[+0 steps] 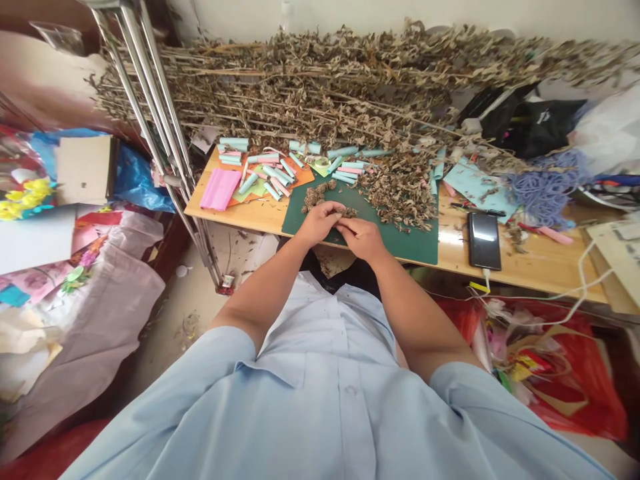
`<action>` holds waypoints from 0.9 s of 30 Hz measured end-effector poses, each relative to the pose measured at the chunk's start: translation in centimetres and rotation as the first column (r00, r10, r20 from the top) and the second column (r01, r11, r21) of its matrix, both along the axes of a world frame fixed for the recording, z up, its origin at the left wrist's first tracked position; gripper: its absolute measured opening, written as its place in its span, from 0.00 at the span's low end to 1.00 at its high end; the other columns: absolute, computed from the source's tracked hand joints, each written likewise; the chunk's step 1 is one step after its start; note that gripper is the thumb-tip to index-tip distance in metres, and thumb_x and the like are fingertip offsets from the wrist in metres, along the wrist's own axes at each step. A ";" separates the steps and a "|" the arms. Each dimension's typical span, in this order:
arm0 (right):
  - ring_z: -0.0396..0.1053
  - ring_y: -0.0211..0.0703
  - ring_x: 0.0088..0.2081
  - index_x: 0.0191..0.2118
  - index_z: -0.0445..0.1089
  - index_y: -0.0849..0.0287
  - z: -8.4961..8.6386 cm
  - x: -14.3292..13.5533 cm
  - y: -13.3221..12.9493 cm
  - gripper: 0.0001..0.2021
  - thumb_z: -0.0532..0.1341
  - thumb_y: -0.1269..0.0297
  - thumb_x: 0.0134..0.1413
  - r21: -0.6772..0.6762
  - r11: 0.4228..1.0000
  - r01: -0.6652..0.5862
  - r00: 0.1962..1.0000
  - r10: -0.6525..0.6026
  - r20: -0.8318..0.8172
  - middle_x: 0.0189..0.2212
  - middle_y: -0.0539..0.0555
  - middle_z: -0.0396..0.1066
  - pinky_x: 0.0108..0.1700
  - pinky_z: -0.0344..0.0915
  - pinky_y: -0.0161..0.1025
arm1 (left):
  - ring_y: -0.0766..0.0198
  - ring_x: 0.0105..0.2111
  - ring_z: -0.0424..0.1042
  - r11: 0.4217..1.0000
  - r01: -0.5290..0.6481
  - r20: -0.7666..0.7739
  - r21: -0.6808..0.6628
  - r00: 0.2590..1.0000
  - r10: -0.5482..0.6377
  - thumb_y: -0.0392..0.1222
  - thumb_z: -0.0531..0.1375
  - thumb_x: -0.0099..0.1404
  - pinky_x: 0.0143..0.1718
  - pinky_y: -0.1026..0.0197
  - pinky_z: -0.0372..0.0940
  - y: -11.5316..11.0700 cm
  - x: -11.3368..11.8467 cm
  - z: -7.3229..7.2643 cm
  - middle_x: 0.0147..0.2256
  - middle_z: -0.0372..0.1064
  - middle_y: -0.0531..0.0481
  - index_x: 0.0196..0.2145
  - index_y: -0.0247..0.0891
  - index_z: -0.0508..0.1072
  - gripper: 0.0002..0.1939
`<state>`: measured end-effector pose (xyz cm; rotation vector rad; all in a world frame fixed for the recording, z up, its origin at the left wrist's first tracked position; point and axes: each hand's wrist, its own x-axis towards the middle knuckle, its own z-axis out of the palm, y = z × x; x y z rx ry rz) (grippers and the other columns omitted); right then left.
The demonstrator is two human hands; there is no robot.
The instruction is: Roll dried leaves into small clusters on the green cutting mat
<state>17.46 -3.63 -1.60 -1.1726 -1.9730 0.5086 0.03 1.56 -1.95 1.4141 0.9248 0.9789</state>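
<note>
My left hand [321, 223] and my right hand [361, 236] meet at the front edge of a dark green mat [400, 248]. Their fingers are pinched together, fingertip to fingertip; whatever lies between them is too small or hidden to name. Just beyond my left hand sits a small cluster of brown dried flower heads [316, 195]. A larger heap of crumbled dried leaves [404, 190] covers the mat's right part, beyond my right hand. Rolled tubes of blue and pink paper [275, 177] lie to the left, some on orange and green sheets.
Long bundles of dried leafy stalks [310, 87] stretch along the back. A black phone [484, 240] with a white cable rests at right, near purple yarn [547, 180]. Chrome metal legs [160, 113] rise at the table's left end. A red bag [575, 373] stands below right.
</note>
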 end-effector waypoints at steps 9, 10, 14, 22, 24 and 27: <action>0.77 0.47 0.38 0.50 0.77 0.54 -0.3 0.6 -0.6 0.14 0.64 0.66 0.58 -0.021 0.995 -0.093 0.992 0.095 0.081 0.42 0.54 0.80 0.48 0.73 0.45 | 0.63 0.38 0.79 0.963 -0.091 0.173 -0.253 0.975 0.138 0.33 0.58 0.66 0.43 0.60 0.74 -0.5 0.9 0.9 0.35 0.74 0.49 0.47 0.33 0.71 0.11; 0.77 0.48 0.41 0.51 0.77 0.54 -0.3 0.6 -0.7 0.14 0.64 0.67 0.59 -0.007 0.994 -0.107 0.988 0.107 0.111 0.43 0.54 0.80 0.50 0.73 0.46 | 0.63 0.38 0.79 0.961 -0.094 0.171 -0.260 0.975 0.142 0.33 0.58 0.66 0.43 0.60 0.74 -0.5 0.9 1.1 0.34 0.74 0.49 0.46 0.33 0.71 0.11; 0.77 0.51 0.48 0.51 0.76 0.54 -0.4 0.4 -0.7 0.14 0.60 0.69 0.62 0.032 0.993 -0.116 0.974 0.107 0.200 0.48 0.55 0.80 0.52 0.72 0.47 | 0.63 0.37 0.80 0.961 -0.091 0.179 -0.262 0.974 0.141 0.32 0.57 0.66 0.43 0.60 0.74 -0.4 0.9 1.1 0.33 0.73 0.50 0.45 0.33 0.71 0.10; 0.73 0.40 0.28 0.59 0.69 0.54 0.1 0.4 -0.7 0.19 0.60 0.66 0.63 -0.033 0.999 0.032 0.999 -0.031 0.013 0.40 0.53 0.80 0.42 0.73 0.41 | 0.66 0.34 0.76 0.964 -0.148 0.172 -0.221 0.967 0.188 0.34 0.59 0.65 0.42 0.60 0.75 -0.2 0.8 0.9 0.37 0.73 0.49 0.44 0.33 0.73 0.10; 0.72 0.40 0.27 0.58 0.70 0.54 0.2 0.2 -0.7 0.18 0.60 0.65 0.63 -0.032 0.998 0.060 0.998 -0.061 -0.020 0.39 0.53 0.79 0.41 0.73 0.41 | 0.66 0.35 0.76 0.960 -0.161 0.179 -0.227 0.962 0.204 0.34 0.59 0.65 0.42 0.59 0.75 -0.3 0.8 1.0 0.36 0.73 0.49 0.44 0.34 0.73 0.10; 0.74 0.42 0.30 0.55 0.72 0.54 0.2 -0.2 -0.5 0.15 0.60 0.64 0.63 0.000 0.997 0.079 0.997 -0.079 -0.009 0.40 0.53 0.80 0.42 0.73 0.43 | 0.63 0.37 0.77 0.961 -0.171 0.209 -0.217 0.953 0.217 0.35 0.59 0.65 0.44 0.57 0.75 -0.4 0.8 1.1 0.36 0.74 0.49 0.45 0.34 0.73 0.10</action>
